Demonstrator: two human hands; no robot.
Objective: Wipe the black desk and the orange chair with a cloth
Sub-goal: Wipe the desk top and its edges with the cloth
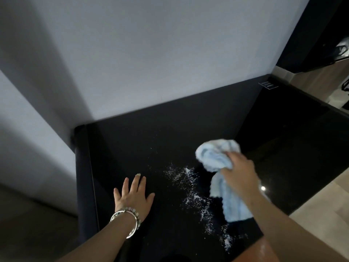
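The black desk [273, 133] fills the middle of the head view, pushed into a wall corner. White powder [190, 190] is scattered across its near half. My right hand [238, 173] grips a bunched light-blue cloth [215, 157] just above the desk, to the right of the powder; the cloth's loose end hangs down under my wrist. My left hand [133, 195] lies flat on the desk with fingers spread, left of the powder. A sliver of the orange chair [264, 250] shows at the bottom right edge, under my right forearm.
Pale walls [151, 53] close off the desk's back and left sides. A small dark card with white print [268, 85] lies at the far right corner. Wooden floor [324, 201] runs along the desk's right edge, with dark furniture [321, 35] beyond.
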